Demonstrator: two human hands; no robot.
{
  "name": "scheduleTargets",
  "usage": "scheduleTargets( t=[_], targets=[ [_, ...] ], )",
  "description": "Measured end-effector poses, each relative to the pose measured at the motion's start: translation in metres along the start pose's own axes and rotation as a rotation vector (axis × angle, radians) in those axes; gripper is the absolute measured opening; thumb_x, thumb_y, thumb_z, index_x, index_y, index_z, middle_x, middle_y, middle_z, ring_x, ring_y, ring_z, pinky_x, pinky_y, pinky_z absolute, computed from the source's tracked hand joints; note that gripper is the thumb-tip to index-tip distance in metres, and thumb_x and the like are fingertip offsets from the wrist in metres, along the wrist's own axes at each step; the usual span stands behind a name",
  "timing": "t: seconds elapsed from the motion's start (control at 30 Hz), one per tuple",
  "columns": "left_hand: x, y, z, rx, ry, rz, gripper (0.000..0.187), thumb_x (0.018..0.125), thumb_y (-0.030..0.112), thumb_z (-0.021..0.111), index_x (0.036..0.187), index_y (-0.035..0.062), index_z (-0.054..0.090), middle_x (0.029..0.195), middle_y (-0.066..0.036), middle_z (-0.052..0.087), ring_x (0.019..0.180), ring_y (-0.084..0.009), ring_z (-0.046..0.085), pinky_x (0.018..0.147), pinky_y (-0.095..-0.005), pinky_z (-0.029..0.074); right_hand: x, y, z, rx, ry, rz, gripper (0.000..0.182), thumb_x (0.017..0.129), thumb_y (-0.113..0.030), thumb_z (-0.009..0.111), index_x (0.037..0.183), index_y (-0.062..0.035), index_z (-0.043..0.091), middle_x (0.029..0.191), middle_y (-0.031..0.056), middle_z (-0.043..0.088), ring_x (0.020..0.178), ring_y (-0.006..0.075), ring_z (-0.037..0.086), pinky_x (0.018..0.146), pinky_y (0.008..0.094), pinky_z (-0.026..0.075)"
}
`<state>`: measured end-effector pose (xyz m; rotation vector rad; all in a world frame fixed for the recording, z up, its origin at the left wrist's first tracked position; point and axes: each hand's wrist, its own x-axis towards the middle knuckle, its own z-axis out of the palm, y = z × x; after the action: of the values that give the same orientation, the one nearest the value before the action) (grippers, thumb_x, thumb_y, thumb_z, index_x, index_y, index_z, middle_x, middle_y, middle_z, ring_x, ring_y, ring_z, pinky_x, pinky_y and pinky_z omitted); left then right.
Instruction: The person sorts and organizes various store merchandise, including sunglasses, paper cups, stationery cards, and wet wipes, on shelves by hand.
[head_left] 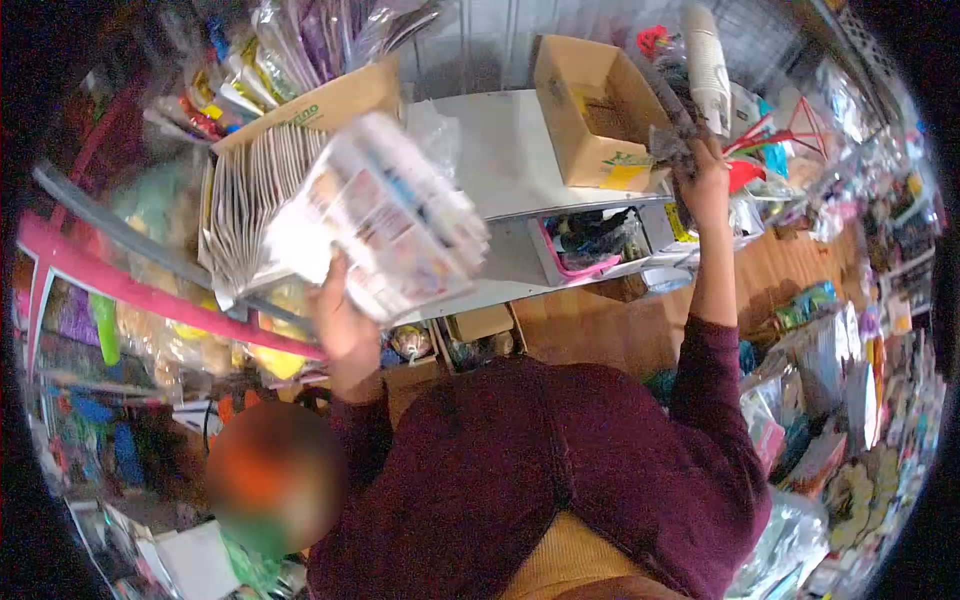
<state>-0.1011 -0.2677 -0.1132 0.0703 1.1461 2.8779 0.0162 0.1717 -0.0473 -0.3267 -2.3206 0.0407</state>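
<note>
My left hand (345, 310) is closed on the lower edge of a stack of printed paper sheets (395, 225), which looks like newspaper and is slightly blurred. The stack is tilted beside a cardboard box (330, 100) filled with upright folded papers (258, 190). On the right, my right hand (706, 185) reaches forward with its fingers closed around dark grey crumpled plastic (670, 150). That plastic lies against the right side of an open cardboard box (582, 150). A tall stack of paper cups (706, 75) stands just beyond my right hand.
Both boxes stand on a white counter (505, 150). Below it, a shelf holds a pink-edged bin (583, 268). A pink rail (170, 300) and a grey rail (120, 225) cross the left side. Packed goods crowd the right, above the wooden floor (610, 325).
</note>
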Motion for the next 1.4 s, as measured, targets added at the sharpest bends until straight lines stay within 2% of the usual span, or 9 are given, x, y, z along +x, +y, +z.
scheduleTargets(
  t=[0.2, 0.3, 0.37, 0.7, 0.87, 0.93, 1.03, 1.17, 1.4],
  targets=[
    [0.039, -0.052, 0.061, -0.297, -0.220, -0.258, 0.037, 0.085, 0.005, 0.058, 0.119, -0.0037, 0.047, 0.112, -0.014, 0.057, 0.099, -0.0250, 0.058, 0.087, -0.0386, 0.048, -0.008, -0.034, -0.022, 0.281, 0.228, -0.070, 0.040, 0.066, 0.001, 0.062, 0.106, 0.0015, 0.057, 0.104, 0.0174, 0.058, 0.101, 0.0331, 0.055, 0.089, 0.0351, 0.041],
    [0.056, -0.081, 0.083, -0.220, -0.197, -0.231, 0.035, 0.085, 0.005, 0.058, 0.117, -0.0052, 0.050, 0.109, -0.014, 0.059, 0.094, -0.0243, 0.061, 0.082, -0.0379, 0.051, -0.010, -0.057, -0.028, 0.412, 0.309, -0.092, 0.037, 0.061, 0.003, 0.060, 0.098, 0.0023, 0.058, 0.103, 0.0156, 0.058, 0.096, 0.0324, 0.055, 0.088, 0.0364, 0.042],
    [0.056, -0.097, 0.093, 0.138, -0.086, -0.094, 0.032, 0.084, 0.004, 0.058, 0.113, -0.0070, 0.052, 0.104, -0.014, 0.061, 0.088, -0.0231, 0.062, 0.077, -0.0359, 0.052, -0.009, -0.073, -0.029, 0.550, 0.367, -0.108, 0.037, 0.060, 0.003, 0.058, 0.097, 0.0023, 0.058, 0.102, 0.0151, 0.059, 0.097, 0.0314, 0.055, 0.090, 0.0363, 0.040],
    [0.054, -0.122, 0.087, 0.251, 0.054, -0.071, 0.031, 0.085, -0.003, 0.051, 0.116, -0.0030, 0.044, 0.107, -0.015, 0.057, 0.093, -0.0239, 0.060, 0.078, -0.0364, 0.053, -0.001, -0.101, 0.010, 0.773, 0.126, -0.268, 0.045, 0.059, -0.004, 0.056, 0.104, 0.0005, 0.056, 0.109, 0.0181, 0.055, 0.106, 0.0345, 0.051, 0.094, 0.0412, 0.038],
    [0.055, -0.138, 0.096, 0.123, 0.090, 0.007, 0.029, 0.086, -0.001, 0.050, 0.115, -0.0006, 0.046, 0.105, -0.014, 0.058, 0.091, -0.0234, 0.060, 0.074, -0.0367, 0.053, 0.013, -0.150, 0.035, 0.707, -0.070, -0.451, 0.057, 0.055, 0.002, 0.065, 0.110, -0.0017, 0.053, 0.122, 0.0194, 0.047, 0.111, 0.0367, 0.045, 0.095, 0.0429, 0.038],
    [0.061, -0.144, 0.095, -0.084, -0.023, 0.071, 0.030, 0.085, -0.003, 0.049, 0.115, -0.0009, 0.047, 0.104, -0.012, 0.058, 0.089, -0.0227, 0.061, 0.073, -0.0358, 0.052, 0.016, -0.168, 0.079, 0.588, -0.160, -0.584, 0.053, 0.065, -0.012, 0.065, 0.116, -0.0040, 0.052, 0.126, 0.0164, 0.046, 0.115, 0.0357, 0.044, 0.098, 0.0468, 0.034],
    [0.063, -0.138, 0.090, -0.238, 0.019, -0.023, 0.033, 0.083, -0.006, 0.045, 0.116, -0.0023, 0.048, 0.106, -0.012, 0.058, 0.089, -0.0224, 0.060, 0.077, -0.0336, 0.051, 0.006, -0.178, 0.137, 0.341, -0.193, -0.687, 0.048, 0.072, -0.011, 0.056, 0.119, -0.0092, 0.051, 0.129, 0.0129, 0.044, 0.118, 0.0345, 0.042, 0.101, 0.0470, 0.030],
    [0.060, -0.152, 0.087, 0.482, 0.104, 0.333, 0.034, 0.075, -0.011, 0.049, 0.109, -0.0061, 0.055, 0.102, -0.012, 0.061, 0.090, -0.0196, 0.059, 0.080, -0.0289, 0.047, 0.009, -0.172, 0.153, 0.288, -0.175, -0.649, 0.046, 0.075, -0.013, 0.051, 0.121, -0.0095, 0.050, 0.131, 0.0118, 0.044, 0.119, 0.0338, 0.042, 0.101, 0.0491, 0.029],
    [0.056, -0.153, 0.093, 0.561, 0.271, 0.131, 0.025, 0.077, -0.007, 0.053, 0.102, -0.0076, 0.057, 0.090, -0.011, 0.063, 0.077, -0.0175, 0.058, 0.071, -0.0287, 0.045, 0.062, -0.157, 0.161, 0.321, -0.328, -0.263, 0.050, 0.078, -0.012, 0.056, 0.126, -0.0033, 0.044, 0.135, 0.0172, 0.039, 0.118, 0.0419, 0.040, 0.100, 0.0436, 0.035]
  ],
)
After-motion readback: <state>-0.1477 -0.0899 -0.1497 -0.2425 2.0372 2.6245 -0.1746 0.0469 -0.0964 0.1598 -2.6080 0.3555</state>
